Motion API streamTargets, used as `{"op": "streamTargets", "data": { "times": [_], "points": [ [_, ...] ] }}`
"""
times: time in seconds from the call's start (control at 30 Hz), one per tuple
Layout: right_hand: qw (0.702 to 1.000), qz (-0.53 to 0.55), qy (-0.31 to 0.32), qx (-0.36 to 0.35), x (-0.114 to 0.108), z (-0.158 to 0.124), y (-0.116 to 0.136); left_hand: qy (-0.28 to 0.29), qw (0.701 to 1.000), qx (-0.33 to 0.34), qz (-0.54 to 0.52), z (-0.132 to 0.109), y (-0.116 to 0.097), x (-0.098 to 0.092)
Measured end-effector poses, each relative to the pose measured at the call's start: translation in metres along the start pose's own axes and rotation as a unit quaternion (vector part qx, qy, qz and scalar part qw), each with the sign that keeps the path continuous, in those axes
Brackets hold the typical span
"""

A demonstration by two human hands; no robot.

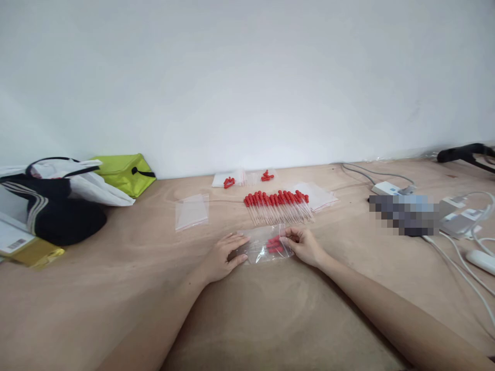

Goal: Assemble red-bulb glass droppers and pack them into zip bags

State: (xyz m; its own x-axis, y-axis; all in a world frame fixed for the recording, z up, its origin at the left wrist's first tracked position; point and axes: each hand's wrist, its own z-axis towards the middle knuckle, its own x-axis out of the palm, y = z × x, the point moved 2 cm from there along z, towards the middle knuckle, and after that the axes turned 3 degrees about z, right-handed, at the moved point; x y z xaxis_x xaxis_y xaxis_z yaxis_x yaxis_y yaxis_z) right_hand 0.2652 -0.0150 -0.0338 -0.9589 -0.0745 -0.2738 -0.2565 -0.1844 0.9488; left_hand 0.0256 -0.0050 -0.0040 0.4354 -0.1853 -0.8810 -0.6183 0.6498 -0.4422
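In the head view, the landmark is the row of loose red-headed sticks (276, 198), laid side by side on the bench (247, 314) with their pale stems toward the person. Just in front of that row lies the clear bag (255, 247) being worked on, and a few red heads (275, 245) show through its right part, so this bag looks at least partly filled; whether its seal is closed cannot be made out. The right hand (303, 244) pinches the bag's right end between thumb and fingers, close to those heads. The left hand (226, 256) is at the bag's other end, its thumb and fingers parted rather than clenched. Behind the row, toward the wall, one bag with red heads (229, 183) and another small red cluster (266, 176) lie apart from the loose ones, which suggests two portions are done. What is left seems to be the larger share: the whole loose row is unbagged, a flat bag (192, 211) with no red showing lies to its left, and spare clear bags (319, 196) are spread beside and partly behind its right end. Judged from this, the packing is in its early stages, with a third portion in hand.
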Motion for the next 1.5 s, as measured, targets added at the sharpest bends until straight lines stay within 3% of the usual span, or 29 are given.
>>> {"op": "streamTargets", "data": {
  "times": [0.17,0.27,0.37,0.53,0.73,0.9,0.97,1.03,1.07,1.2,1.4,1.5],
  "points": [
    [0.996,-0.083,0.013,-0.039,-0.009,0.008,0.003,0.014,1.000,0.017,0.001,0.001,0.000,-0.001],
    [0.982,-0.167,-0.085,-0.027,-0.024,0.027,0.008,0.022,1.000,0.018,0.009,0.002,0.000,-0.001],
    [0.943,-0.292,-0.157,0.000,-0.035,0.056,0.016,0.025,0.999,0.018,0.012,0.001,0.002,0.000],
    [0.884,-0.422,-0.151,0.135,-0.033,0.091,0.018,0.025,0.999,0.026,0.015,0.000,0.005,0.003],
    [0.884,-0.416,-0.156,0.148,-0.024,0.099,0.019,0.022,0.999,0.026,0.008,0.000,0.007,0.005],
    [0.904,-0.383,-0.161,0.105,-0.035,0.087,0.024,0.017,0.999,0.029,0.005,0.000,0.007,0.004],
    [0.927,-0.331,-0.162,0.069,-0.041,0.071,0.021,0.017,1.000,0.024,0.002,0.000,0.006,0.004],
    [0.972,-0.164,-0.170,0.001,-0.046,0.050,0.015,0.018,1.000,0.017,0.001,0.000,0.005,0.003],
    [0.980,-0.080,-0.183,-0.022,-0.048,0.039,0.012,0.019,1.000,0.016,0.001,0.000,0.004,0.002],
    [0.977,0.098,-0.186,-0.026,-0.045,0.010,0.003,0.022,0.999,0.022,0.005,0.001,0.003,0.001],
    [0.964,0.157,-0.214,-0.020,-0.023,0.007,0.005,0.027,0.999,0.025,0.010,0.001,0.003,0.000],
    [0.957,0.210,-0.199,-0.012,-0.012,0.007,0.003,0.029,0.999,0.020,0.014,0.001,0.003,0.000]
  ]
}}
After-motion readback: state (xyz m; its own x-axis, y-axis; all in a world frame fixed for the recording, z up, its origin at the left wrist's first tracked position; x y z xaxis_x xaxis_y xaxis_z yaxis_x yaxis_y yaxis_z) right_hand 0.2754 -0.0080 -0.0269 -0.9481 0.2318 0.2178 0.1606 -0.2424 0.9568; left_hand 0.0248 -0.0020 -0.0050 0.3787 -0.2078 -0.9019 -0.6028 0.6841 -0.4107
